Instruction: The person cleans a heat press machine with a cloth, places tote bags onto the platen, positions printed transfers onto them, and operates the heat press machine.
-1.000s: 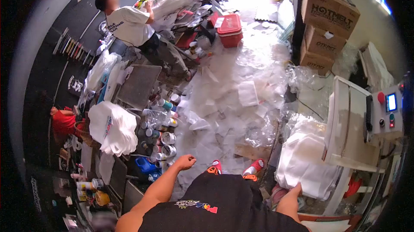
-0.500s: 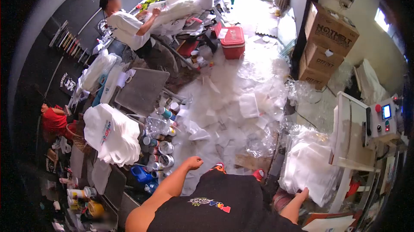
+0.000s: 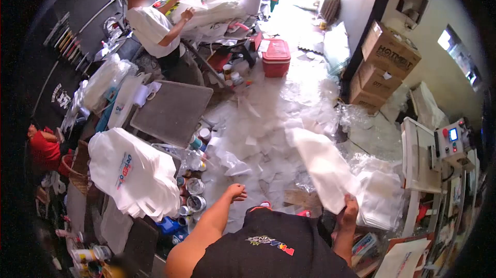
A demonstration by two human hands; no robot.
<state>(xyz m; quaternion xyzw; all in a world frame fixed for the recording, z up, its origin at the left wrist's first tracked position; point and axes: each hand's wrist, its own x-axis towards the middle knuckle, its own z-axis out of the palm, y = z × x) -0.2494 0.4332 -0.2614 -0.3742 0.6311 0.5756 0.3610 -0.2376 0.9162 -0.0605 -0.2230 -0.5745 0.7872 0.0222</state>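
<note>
My right hand (image 3: 349, 210) grips the lower corner of a flat white bag (image 3: 323, 167), lifted and slanting up over the littered floor. Just right of it lies a stack of similar plain white bags (image 3: 381, 195), some in clear plastic. My left hand (image 3: 236, 192) hangs over the floor ahead of my body, its fingers curled in and nothing visible in them. To its left is a thick pile of white bags with printed lettering (image 3: 135, 172). Between that pile and the hand stand several paint jars (image 3: 195, 186).
At the right stands a press-like machine with a control box (image 3: 454, 141). Cardboard boxes (image 3: 385, 66) are stacked by the wall. Plastic and paper scraps cover the floor (image 3: 253, 138). A red cooler (image 3: 276, 58) stands ahead. A co-worker (image 3: 152, 25) is at a heaped table, back left.
My right hand has risen from the stack with a white bag, which now stretches up and left. My left hand stays nearly in place. The view has shifted slightly.
</note>
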